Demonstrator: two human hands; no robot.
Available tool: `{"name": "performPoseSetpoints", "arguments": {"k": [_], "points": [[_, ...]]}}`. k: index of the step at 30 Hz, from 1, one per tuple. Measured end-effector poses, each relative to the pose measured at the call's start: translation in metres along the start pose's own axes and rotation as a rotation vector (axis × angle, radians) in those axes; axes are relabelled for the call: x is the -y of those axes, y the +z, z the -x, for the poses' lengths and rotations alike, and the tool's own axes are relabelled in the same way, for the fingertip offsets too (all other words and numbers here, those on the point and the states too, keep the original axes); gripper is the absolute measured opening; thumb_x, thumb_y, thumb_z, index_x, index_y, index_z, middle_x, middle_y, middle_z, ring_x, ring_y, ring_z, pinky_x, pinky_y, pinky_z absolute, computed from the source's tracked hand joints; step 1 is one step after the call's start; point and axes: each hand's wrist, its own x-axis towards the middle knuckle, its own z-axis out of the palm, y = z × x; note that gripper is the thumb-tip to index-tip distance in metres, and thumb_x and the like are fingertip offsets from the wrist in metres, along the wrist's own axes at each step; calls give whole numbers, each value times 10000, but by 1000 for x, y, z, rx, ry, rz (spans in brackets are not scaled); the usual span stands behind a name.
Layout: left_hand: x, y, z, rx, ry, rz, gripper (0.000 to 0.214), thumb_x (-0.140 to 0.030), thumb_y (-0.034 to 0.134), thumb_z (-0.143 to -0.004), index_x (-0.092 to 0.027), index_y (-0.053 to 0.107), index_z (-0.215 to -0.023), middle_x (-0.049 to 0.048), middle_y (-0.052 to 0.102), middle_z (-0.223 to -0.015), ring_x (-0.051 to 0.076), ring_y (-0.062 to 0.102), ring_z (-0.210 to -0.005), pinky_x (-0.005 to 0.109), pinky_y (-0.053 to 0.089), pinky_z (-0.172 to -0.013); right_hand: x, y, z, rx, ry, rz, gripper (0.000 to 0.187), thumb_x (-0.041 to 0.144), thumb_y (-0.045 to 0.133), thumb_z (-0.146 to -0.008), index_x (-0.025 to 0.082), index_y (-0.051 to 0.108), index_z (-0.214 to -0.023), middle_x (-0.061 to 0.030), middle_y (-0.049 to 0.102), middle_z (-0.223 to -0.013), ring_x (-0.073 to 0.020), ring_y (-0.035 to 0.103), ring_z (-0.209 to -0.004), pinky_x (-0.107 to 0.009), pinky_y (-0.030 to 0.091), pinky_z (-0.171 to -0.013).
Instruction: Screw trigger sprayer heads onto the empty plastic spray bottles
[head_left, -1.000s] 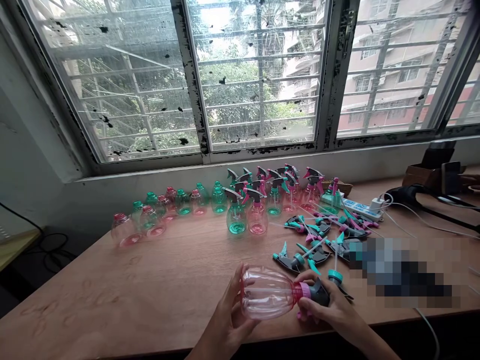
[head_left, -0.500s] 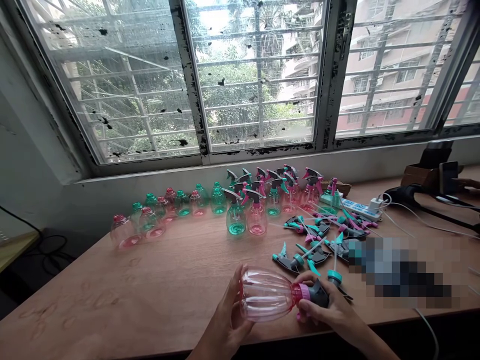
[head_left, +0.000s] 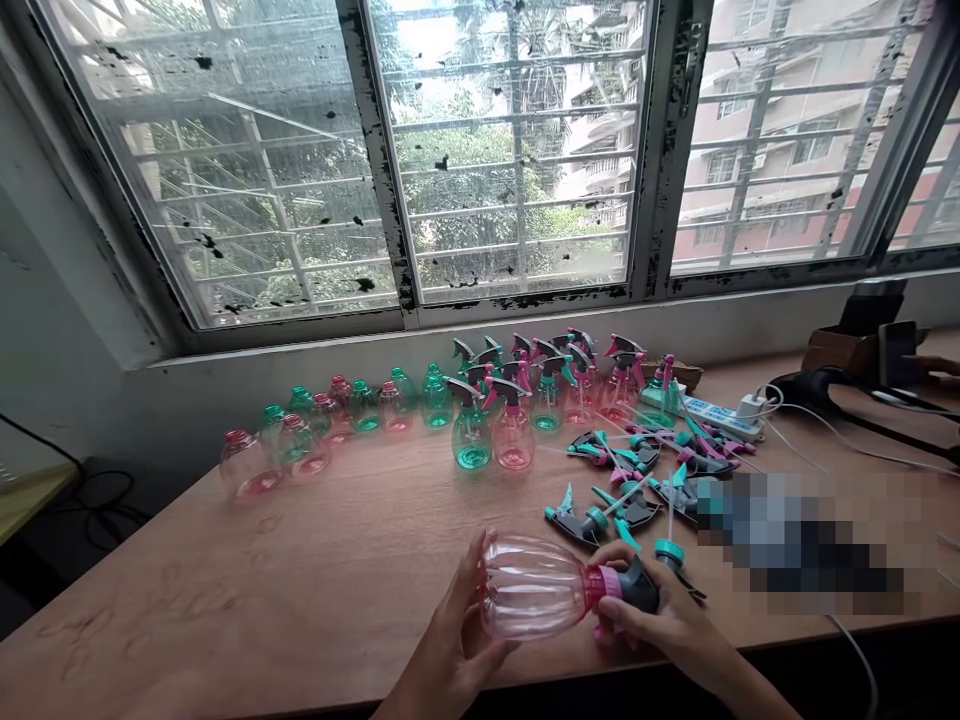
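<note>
A clear pink spray bottle (head_left: 534, 588) lies sideways in the air above the table's front edge, between my two hands. My left hand (head_left: 463, 625) is wrapped round its base end. At the neck, my right hand (head_left: 660, 610) grips the grey and pink trigger head (head_left: 634, 586), which sits on the bottle's mouth. Several loose trigger sprayers (head_left: 634, 505), grey with teal or pink parts, lie just beyond my right hand. One teal-collared sprayer (head_left: 670, 553) is right beside that hand, its tube pointing away from me.
Open-topped pink and green bottles (head_left: 304, 445) stand at the back left. Several bottles with trigger heads (head_left: 514, 430) stand at back centre. A power strip (head_left: 720, 418) with white cables lies to the right, near a phone (head_left: 897, 355) and another person's hand (head_left: 937, 366). A blurred patch covers the right side.
</note>
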Motion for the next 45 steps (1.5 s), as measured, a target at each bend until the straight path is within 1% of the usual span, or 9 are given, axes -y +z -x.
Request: {"name": "performPoseSetpoints", "arguments": {"k": [6, 10, 18, 27, 32, 34, 38, 43, 45], "points": [[-1, 0, 1, 0, -35, 60, 985, -376, 789, -821, -398, 144, -1565, 47, 219, -1672, 302, 238, -1520, 485, 214, -1240, 2, 3, 2, -10, 10, -4, 415, 496, 776, -801, 211, 590, -1039, -7, 752, -662, -179, 712, -557, -214, 478, -473], [-7, 2, 0, 34, -42, 154, 887, -416, 733, -864, -330, 202, -1569, 75, 242, -1664, 311, 206, -1527, 473, 244, -1233, 1, 4, 1, -21, 27, -6, 435, 517, 781, -788, 216, 589, -1037, -7, 751, -661, -197, 717, -560, -228, 473, -466], [3, 0, 0, 20, 20, 52, 799, -298, 691, -916, -491, 212, -1525, 10, 189, -1679, 302, 369, -1460, 419, 429, -1131, 0, -1, 1, 22, 11, -3, 410, 502, 758, -818, 212, 577, -1043, 1, 734, -660, -159, 676, -535, -208, 475, -466], [-2, 0, -1, 25, 8, 122, 889, -361, 769, -840, -383, 237, -1552, 62, 162, -1685, 357, 361, -1457, 457, 408, -1145, 1, 2, 3, -9, 43, -30, 432, 503, 790, -781, 220, 585, -1036, 3, 738, -678, -183, 719, -574, -208, 493, -483], [1, 2, 0, -55, 20, -21, 769, -366, 685, -908, -446, 246, -1534, 5, 187, -1680, 313, 276, -1502, 446, 355, -1181, 0, 2, 2, -1, 16, -14, 420, 510, 767, -802, 216, 583, -1039, -9, 753, -662, -180, 706, -553, -218, 471, -472], [2, 2, 2, -71, 10, -44, 807, -375, 712, -887, -444, 238, -1537, 13, 205, -1677, 310, 263, -1508, 454, 312, -1201, 0, 3, 2, -6, 17, 2, 423, 518, 765, -800, 216, 584, -1034, -13, 758, -655, -185, 704, -544, -227, 475, -470], [-2, 2, 4, -62, 1, 34, 940, -413, 752, -844, -401, 149, -1564, 64, 211, -1674, 326, 253, -1510, 488, 301, -1199, 0, 4, 2, -13, 18, 8, 438, 531, 770, -790, 213, 586, -1029, -5, 748, -645, -183, 694, -532, -228, 471, -466], [-7, 1, 2, -25, -41, 69, 827, -416, 734, -858, -403, 266, -1539, 35, 193, -1678, 322, 307, -1490, 476, 326, -1189, 2, 3, 1, -8, 17, 10, 431, 523, 760, -805, 209, 585, -1042, -8, 750, -640, -177, 686, -534, -224, 462, -471], [-7, 1, 2, -20, -35, 39, 840, -385, 735, -865, -404, 243, -1545, 34, 216, -1673, 314, 305, -1492, 482, 289, -1205, 1, 2, 1, -4, 10, 12, 428, 522, 748, -814, 203, 584, -1048, -10, 746, -638, -175, 680, -534, -227, 462, -469]]}}
